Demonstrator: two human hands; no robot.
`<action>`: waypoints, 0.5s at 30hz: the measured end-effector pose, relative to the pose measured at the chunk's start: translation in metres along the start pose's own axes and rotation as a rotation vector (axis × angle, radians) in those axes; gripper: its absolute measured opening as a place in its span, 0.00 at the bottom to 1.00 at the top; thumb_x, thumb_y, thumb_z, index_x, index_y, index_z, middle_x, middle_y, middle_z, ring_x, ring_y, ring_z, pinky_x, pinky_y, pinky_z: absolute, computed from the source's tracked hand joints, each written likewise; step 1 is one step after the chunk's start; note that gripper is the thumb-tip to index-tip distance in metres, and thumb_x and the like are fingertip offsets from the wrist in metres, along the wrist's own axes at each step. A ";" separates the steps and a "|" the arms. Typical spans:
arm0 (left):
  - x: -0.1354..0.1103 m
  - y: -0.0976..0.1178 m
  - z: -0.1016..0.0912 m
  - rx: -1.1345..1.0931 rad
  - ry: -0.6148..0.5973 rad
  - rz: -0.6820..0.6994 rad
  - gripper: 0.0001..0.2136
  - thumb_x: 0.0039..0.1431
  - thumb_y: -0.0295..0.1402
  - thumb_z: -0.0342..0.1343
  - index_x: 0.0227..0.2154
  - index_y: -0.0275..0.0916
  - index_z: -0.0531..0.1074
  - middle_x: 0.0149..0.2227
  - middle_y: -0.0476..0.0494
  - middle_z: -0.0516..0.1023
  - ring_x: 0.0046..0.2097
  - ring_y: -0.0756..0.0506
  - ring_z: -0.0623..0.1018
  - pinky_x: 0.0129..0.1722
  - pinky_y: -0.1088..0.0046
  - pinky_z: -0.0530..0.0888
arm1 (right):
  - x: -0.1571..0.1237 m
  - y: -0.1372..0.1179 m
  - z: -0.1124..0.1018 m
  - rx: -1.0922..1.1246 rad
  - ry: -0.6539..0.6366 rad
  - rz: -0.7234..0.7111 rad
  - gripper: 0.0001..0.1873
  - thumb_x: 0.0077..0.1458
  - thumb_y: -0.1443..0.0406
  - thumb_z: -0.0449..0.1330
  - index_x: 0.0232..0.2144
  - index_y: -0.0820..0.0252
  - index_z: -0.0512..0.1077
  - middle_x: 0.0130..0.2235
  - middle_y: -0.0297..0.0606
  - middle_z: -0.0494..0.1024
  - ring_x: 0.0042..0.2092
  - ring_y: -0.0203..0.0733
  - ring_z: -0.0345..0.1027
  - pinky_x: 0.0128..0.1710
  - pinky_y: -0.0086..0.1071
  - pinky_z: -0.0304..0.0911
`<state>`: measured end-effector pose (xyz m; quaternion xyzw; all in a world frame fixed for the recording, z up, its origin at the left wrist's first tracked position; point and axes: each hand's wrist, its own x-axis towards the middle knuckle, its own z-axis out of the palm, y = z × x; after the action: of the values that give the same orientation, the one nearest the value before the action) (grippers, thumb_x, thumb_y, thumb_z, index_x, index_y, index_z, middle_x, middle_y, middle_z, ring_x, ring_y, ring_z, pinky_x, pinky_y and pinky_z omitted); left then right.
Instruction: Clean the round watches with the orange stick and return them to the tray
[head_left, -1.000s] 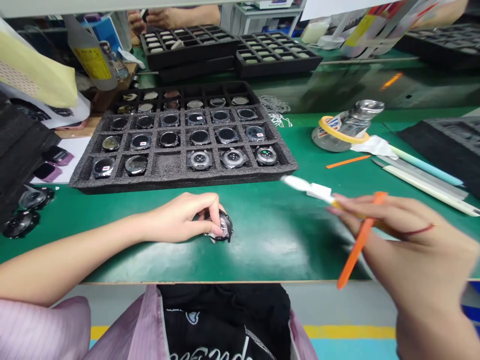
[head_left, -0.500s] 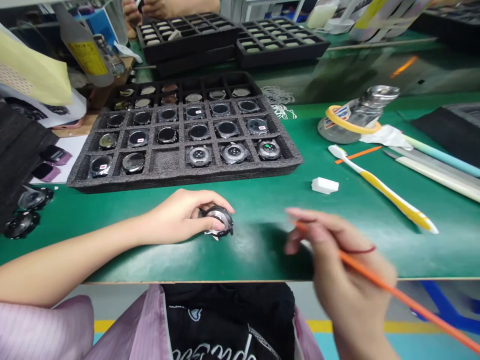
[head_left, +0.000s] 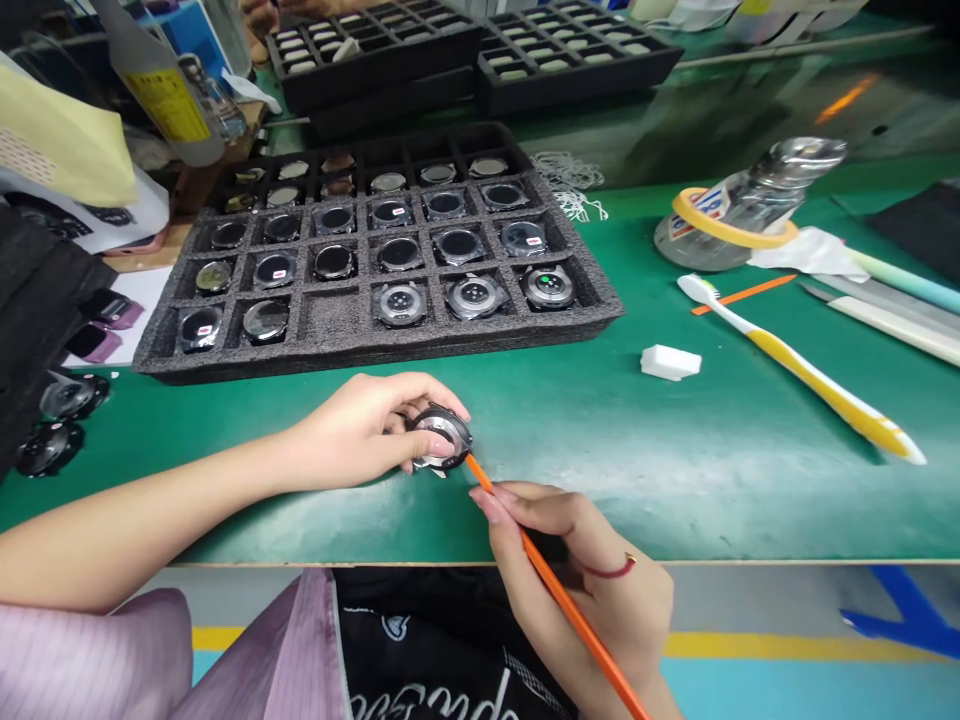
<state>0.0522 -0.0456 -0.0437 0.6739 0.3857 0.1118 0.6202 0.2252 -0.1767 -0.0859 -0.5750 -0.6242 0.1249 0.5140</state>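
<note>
Right, the round smartwatch body [head_left: 442, 436] sits at the tips of the left hand [head_left: 358, 430], at about 3 o'clock from the palm and just above the front edge of the green bench mat [head_left: 675, 490]. The left thumb and fingers [head_left: 401, 400] are closed on it, pinching its dark rim from opposite sides, with one pink fingernail lying over the face. Whether the watch touches the mat is hidden. A scrap of silvery film shows at its 6 o'clock edge.

The right hand [head_left: 581, 575] lies at about 4 o'clock from the watch, its fingers together around a slim orange pry stick [head_left: 551, 590], gripped like a pencil. The stick's tip meets the rim at the watch's 4 o'clock. A thin red cord [head_left: 611, 573] circles that hand.

At 12 o'clock, a grey foam tray [head_left: 330, 320] holds rows of watches [head_left: 397, 303]. Toward 2 o'clock lie a white block [head_left: 670, 362], a yellow-and-white toothbrush [head_left: 795, 370], and a glass bottle [head_left: 750, 205] with a yellow tape roll [head_left: 731, 220] around it. A pink sleeve [head_left: 90, 650] shows at 8 o'clock, and a co-worker's hand [head_left: 262, 12] at the far edge, about 11 o'clock.
</note>
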 end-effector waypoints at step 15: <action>0.001 -0.004 0.000 -0.062 0.029 -0.020 0.12 0.58 0.30 0.64 0.44 0.38 0.73 0.36 0.47 0.81 0.34 0.48 0.81 0.25 0.79 0.78 | 0.022 0.007 0.010 0.262 -0.003 0.227 0.07 0.62 0.68 0.65 0.32 0.55 0.72 0.34 0.35 0.85 0.35 0.40 0.83 0.36 0.31 0.79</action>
<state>0.0515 -0.0451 -0.0479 0.6487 0.3976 0.1272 0.6364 0.2256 -0.1511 -0.0850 -0.5699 -0.5343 0.2633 0.5660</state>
